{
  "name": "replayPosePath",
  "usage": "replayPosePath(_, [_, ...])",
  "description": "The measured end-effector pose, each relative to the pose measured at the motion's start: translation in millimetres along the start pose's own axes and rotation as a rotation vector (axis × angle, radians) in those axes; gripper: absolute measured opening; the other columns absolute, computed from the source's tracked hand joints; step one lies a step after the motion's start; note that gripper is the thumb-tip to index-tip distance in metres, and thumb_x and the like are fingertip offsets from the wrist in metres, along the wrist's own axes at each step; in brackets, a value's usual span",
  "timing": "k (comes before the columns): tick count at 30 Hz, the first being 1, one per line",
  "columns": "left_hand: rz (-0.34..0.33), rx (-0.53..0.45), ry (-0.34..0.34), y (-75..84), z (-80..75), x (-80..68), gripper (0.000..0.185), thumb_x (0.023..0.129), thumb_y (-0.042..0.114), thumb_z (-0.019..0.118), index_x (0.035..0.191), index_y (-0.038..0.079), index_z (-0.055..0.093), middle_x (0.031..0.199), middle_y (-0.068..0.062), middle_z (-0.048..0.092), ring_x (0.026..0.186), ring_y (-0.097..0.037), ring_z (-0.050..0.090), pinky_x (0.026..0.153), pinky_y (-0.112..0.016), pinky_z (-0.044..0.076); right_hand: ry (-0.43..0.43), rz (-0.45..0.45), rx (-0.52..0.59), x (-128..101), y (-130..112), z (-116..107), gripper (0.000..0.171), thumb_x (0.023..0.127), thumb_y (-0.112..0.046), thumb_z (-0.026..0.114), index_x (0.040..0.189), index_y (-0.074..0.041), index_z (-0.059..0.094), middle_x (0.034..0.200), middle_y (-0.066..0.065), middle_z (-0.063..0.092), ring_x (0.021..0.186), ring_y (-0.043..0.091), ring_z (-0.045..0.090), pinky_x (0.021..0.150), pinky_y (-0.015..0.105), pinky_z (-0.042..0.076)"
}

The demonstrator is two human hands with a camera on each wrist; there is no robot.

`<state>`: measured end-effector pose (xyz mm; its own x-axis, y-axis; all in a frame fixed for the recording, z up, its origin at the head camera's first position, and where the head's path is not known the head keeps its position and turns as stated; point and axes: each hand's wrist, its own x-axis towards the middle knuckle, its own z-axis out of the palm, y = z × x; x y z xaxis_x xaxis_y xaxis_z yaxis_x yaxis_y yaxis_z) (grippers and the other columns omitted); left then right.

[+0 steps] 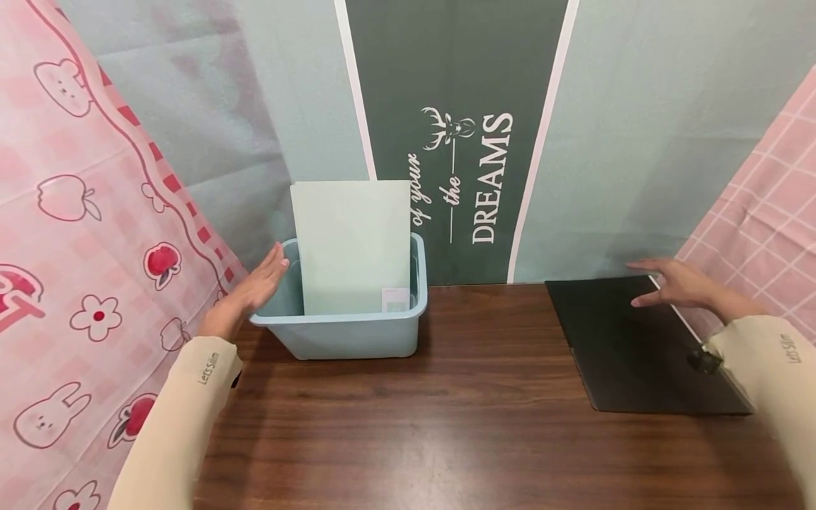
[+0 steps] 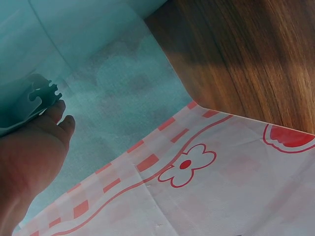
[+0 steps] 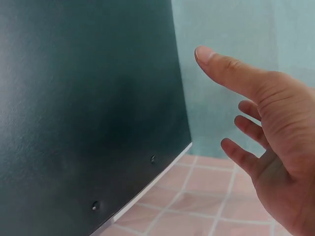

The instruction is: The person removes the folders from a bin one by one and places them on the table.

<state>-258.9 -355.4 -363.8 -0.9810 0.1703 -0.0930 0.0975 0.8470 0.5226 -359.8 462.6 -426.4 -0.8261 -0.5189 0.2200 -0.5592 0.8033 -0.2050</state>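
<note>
A light blue plastic bin stands on the table at the left, against the back cloth. Pale green flat sheets or folders stand upright in it, a small white label at their lower right corner. My left hand is at the bin's left rim with its fingers extended; whether it touches the rim I cannot tell. On the right lies a flat black binder, with two rivets and a pale edge showing in the right wrist view. Above its far right part my right hand hovers, thumb and fingers apart, holding nothing.
The brown wooden table runs up to a hanging grey-green cloth with printed letters at the back. A pink patterned cloth hangs close along the left, and a pink checked cloth along the right.
</note>
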Motion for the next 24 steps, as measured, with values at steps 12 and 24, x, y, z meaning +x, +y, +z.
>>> replayPosePath(12, [0.009,-0.003,0.001,0.9,-1.1,-0.5,0.076,0.115,0.052,0.015,0.166,0.003,-0.013,0.175,-0.017,-0.020,0.162,-0.041,-0.013,0.128,-0.065,-0.003,-0.067,0.042,0.037,22.8,-31.8,-15.6,0.086,0.070,-0.028,0.098,0.140,0.006,0.062,0.139,0.039,0.057,0.130,0.060,0.051,0.100,0.071,0.044])
replayPosePath(24, [-0.018,-0.030,-0.015,1.3,-1.1,-3.1,0.078,0.114,0.057,0.016,0.166,0.010,-0.017,0.175,-0.011,-0.023,0.162,-0.038,-0.016,0.127,-0.066,-0.005,-0.041,-0.035,0.029,45.2,-65.5,-26.7,0.085,0.070,-0.031,0.098,0.141,0.001,0.065,0.144,0.035,0.057,0.132,0.058,0.051,0.101,0.071,0.044])
